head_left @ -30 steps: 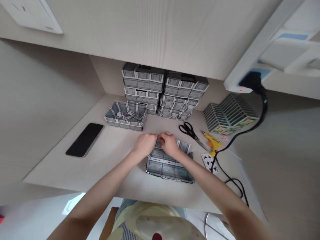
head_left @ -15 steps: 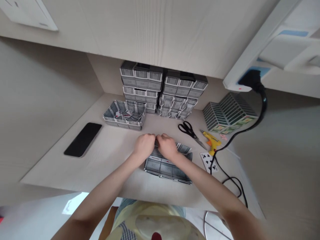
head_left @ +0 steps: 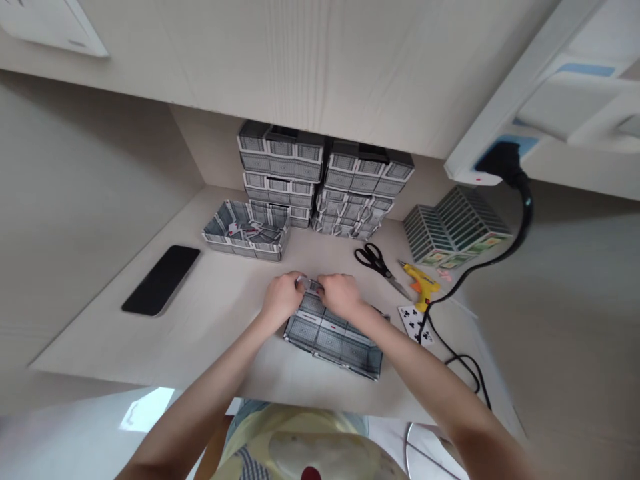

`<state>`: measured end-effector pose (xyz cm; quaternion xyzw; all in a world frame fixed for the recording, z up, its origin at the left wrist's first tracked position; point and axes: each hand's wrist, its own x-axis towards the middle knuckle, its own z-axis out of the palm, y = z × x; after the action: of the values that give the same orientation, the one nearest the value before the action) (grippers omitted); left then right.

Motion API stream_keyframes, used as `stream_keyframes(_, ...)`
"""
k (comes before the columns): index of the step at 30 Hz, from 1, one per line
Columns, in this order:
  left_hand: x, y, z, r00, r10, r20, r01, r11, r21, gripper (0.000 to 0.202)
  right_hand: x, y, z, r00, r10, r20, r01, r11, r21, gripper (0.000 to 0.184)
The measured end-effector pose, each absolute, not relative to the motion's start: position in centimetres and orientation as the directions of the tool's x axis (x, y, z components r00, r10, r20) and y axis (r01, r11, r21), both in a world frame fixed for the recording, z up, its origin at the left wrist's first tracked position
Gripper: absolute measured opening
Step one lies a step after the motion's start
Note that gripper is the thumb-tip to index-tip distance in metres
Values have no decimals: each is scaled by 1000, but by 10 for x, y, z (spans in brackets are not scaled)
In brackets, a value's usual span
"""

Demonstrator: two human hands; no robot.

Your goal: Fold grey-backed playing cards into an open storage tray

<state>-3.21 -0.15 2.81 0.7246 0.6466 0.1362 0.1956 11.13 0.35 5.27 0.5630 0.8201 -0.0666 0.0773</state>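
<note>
A box made of grey-backed playing cards (head_left: 333,341) sits near the front of the desk, slightly turned. My left hand (head_left: 284,295) is closed on the back rim near its left corner. Close beside it, my right hand (head_left: 341,293) pinches the same rim, its fingers partly hidden behind the card wall. A short stretch of white-edged card shows between the two thumbs. Inside the box, a low strip of cards runs across the floor.
Stacked card boxes (head_left: 283,163) stand at the back, beside an open card box (head_left: 245,250) holding card scraps. A phone (head_left: 161,280) lies left. Scissors (head_left: 380,267), a yellow glue gun (head_left: 423,285), a loose playing card (head_left: 414,323) and a black cable (head_left: 470,267) are right.
My hands have moved apart along the back rim, uncovering the card edge between them. The box has turned slightly, its right end shifting toward me.
</note>
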Motion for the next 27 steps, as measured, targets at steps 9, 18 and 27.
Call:
stream_keyframes(9, -26, -12, 24, 103, 993, -62, 812, -48, 582, 39, 104, -7, 47, -297, 942, -160, 955, 297, -20, 22)
stream_keyframes(18, -18, -19, 27, 92, 995, -47, 837, -51, 545, 30, 102, -9, 42, -311, 942, -127, 950, 308, -45, 21)
stream_keyframes(27, -17, -16, 25, 141, 989, -51, 869, -98, 485, 25, 101, -7, 44, -301, 941, -154, 953, 292, -75, 23)
